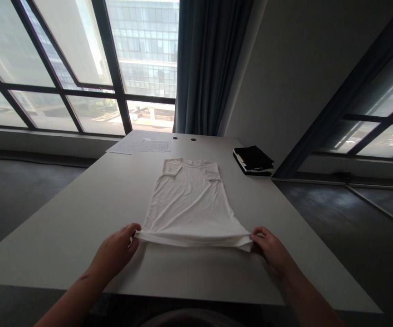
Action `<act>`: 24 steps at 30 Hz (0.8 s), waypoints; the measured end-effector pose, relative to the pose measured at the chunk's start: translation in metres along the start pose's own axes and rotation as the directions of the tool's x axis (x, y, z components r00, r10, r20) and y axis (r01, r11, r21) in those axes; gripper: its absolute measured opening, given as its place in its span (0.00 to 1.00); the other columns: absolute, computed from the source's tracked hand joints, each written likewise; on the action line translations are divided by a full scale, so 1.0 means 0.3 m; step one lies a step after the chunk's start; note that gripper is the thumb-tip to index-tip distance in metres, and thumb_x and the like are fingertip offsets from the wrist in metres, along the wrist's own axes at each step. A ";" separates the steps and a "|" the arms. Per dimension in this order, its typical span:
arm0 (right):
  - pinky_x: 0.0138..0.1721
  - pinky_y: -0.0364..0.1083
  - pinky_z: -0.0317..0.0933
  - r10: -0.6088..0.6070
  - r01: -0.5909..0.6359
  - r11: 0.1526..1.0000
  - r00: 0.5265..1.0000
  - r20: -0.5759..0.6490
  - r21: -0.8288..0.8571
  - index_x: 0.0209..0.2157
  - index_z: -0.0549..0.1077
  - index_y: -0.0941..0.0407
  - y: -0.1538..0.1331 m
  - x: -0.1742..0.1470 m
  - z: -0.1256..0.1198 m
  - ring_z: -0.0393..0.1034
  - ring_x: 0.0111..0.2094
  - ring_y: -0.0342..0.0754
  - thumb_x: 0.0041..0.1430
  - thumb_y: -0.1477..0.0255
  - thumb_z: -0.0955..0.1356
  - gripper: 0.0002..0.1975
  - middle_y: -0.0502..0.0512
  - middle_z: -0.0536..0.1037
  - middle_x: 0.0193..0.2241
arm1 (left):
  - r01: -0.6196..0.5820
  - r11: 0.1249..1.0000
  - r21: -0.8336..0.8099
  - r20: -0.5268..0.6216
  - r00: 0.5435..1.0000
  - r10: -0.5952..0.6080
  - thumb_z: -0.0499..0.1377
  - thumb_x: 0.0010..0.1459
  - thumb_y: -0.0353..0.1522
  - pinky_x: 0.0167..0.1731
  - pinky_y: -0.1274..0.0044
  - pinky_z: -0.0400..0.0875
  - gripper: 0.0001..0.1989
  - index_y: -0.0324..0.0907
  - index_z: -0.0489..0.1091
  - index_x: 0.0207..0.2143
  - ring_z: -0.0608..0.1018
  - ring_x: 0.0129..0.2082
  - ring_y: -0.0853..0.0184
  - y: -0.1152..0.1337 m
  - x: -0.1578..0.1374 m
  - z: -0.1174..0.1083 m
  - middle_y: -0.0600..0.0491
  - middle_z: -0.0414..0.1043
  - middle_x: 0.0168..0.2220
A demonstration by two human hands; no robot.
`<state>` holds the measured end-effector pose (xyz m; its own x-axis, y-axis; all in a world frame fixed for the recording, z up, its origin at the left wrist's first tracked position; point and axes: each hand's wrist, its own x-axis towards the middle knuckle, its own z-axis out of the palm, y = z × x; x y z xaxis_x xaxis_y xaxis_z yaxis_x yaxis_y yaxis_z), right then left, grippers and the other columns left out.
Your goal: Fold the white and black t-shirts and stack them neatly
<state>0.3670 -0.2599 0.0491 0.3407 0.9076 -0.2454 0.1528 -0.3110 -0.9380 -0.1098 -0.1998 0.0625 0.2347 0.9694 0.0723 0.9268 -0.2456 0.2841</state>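
Observation:
A white T-shirt [191,200] lies spread on the white table [108,195], its collar toward the far end and both sleeves folded inward over the front. My left hand [118,250] pinches the left corner of the hem between thumb and fingers. At the opposite corner, my right hand [271,250] grips the hem the same way. Between the two hands the hem is pulled fairly straight and looks slightly lifted off the tabletop. Soft creases run diagonally across the shirt's body.
A stack of folded dark and white cloth [253,160] sits at the table's right edge. Printed papers [145,144] lie at the far left corner. Two small round dark spots [193,139] mark the far end. Beyond are a blue curtain [210,68] and large windows [145,50].

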 end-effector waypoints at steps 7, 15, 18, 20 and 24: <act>0.25 0.43 0.65 0.143 -0.162 0.978 0.980 0.138 0.132 0.39 0.63 0.50 -0.063 -0.020 -0.041 0.69 0.23 0.46 0.43 0.61 0.74 0.22 0.43 0.71 0.23 | 0.010 1.000 0.014 0.052 0.999 -0.010 0.52 0.63 0.33 0.33 0.76 0.65 0.13 0.50 0.70 0.48 0.80 0.32 0.64 -0.005 0.003 -0.098 0.56 0.78 0.33; 0.29 0.42 0.56 0.011 0.155 0.626 0.978 0.207 -0.764 0.26 0.71 0.54 0.019 -0.005 -0.071 0.71 0.28 0.46 0.51 0.71 0.71 0.04 0.49 0.76 0.24 | -0.193 0.980 -0.056 0.398 0.896 0.199 0.58 0.61 0.33 0.38 0.74 0.68 0.09 0.51 0.76 0.41 0.81 0.36 0.62 -0.024 -0.033 -0.070 0.56 0.80 0.36; 0.33 0.44 0.60 -0.139 0.231 0.532 0.973 0.185 -0.815 0.32 0.74 0.53 -0.021 0.019 -0.014 0.74 0.31 0.48 0.62 0.66 0.67 0.07 0.51 0.79 0.28 | -0.196 0.979 -0.051 0.299 0.932 0.202 0.56 0.67 0.42 0.40 0.72 0.70 0.11 0.49 0.75 0.42 0.80 0.37 0.61 0.042 0.010 -0.056 0.53 0.80 0.36; 0.39 0.47 0.66 -0.255 0.314 0.469 0.943 0.214 -0.825 0.37 0.76 0.54 -0.046 0.044 0.062 0.76 0.37 0.52 0.65 0.66 0.66 0.09 0.56 0.81 0.35 | -0.239 0.970 -0.049 0.170 0.955 0.244 0.53 0.70 0.43 0.45 0.70 0.72 0.14 0.47 0.75 0.44 0.81 0.42 0.60 0.095 0.057 -0.010 0.50 0.80 0.41; 0.65 0.57 0.59 -0.463 0.534 0.307 0.807 0.366 -0.788 0.60 0.74 0.58 -0.035 0.090 0.256 0.65 0.64 0.61 0.66 0.66 0.67 0.23 0.68 0.72 0.62 | -0.377 0.926 0.029 -0.050 0.925 0.378 0.57 0.68 0.43 0.59 0.63 0.70 0.23 0.47 0.70 0.63 0.73 0.62 0.53 0.151 0.138 0.165 0.42 0.69 0.65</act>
<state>0.3033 -0.2104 0.0334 -0.1355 0.9799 0.1465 0.9597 0.1666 -0.2263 -0.0435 -0.1708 0.0310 0.5525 0.8035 0.2217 0.7782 -0.5926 0.2082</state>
